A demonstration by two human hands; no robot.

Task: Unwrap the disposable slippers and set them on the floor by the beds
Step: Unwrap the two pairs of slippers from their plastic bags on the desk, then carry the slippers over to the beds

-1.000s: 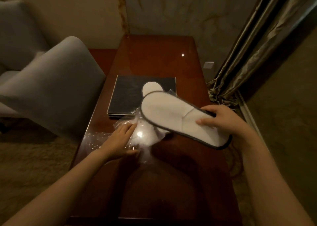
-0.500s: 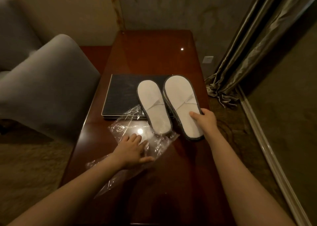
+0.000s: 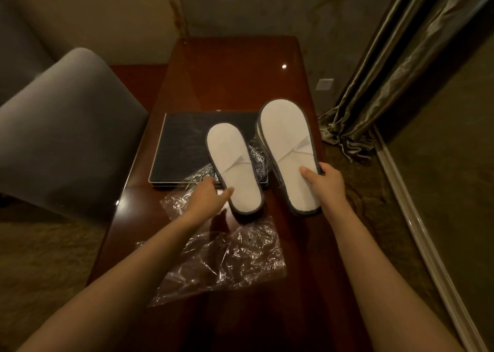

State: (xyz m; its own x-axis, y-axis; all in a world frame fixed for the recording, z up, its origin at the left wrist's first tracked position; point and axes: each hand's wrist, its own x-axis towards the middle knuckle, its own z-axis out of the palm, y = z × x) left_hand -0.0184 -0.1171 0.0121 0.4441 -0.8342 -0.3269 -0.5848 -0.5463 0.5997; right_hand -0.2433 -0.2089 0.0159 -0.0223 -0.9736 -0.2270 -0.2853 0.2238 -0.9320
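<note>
My right hand (image 3: 324, 184) grips the right white flat disposable slipper with a dark grey rim (image 3: 290, 154) by its near right edge, thumb on top and fingers curled under, where I cannot see them. That slipper looks lifted and tilted, its toe end over the right edge of the polished reddish-brown wooden table (image 3: 240, 71); how far it clears the wood I cannot tell. My left hand (image 3: 207, 195) is open, fingers loosely spread, thumb tip touching the left rim of the matching left white slipper (image 3: 234, 167); it holds nothing that I can make out, and its fingertips sit over the crinkled plastic. The left slipper lies flat, heel end on the bare wood and front half on the dark rectangular slate-like tray with a pale edge (image 3: 184, 143). A bit of clear film is bunched between the two slippers, partly hidden. The large crumpled clear plastic wrapper (image 3: 227, 258) lies on the table under and near my left forearm, its left part covered by the arm. Both forearms run out of the bottom of the frame. The grey upholstered armchair (image 3: 61, 127) stands just beside the table's left edge, cut off at the left. The heavy olive curtain (image 3: 387, 65) pools on the carpet to the right, near the table corner. The far half of the table is bare.
</note>
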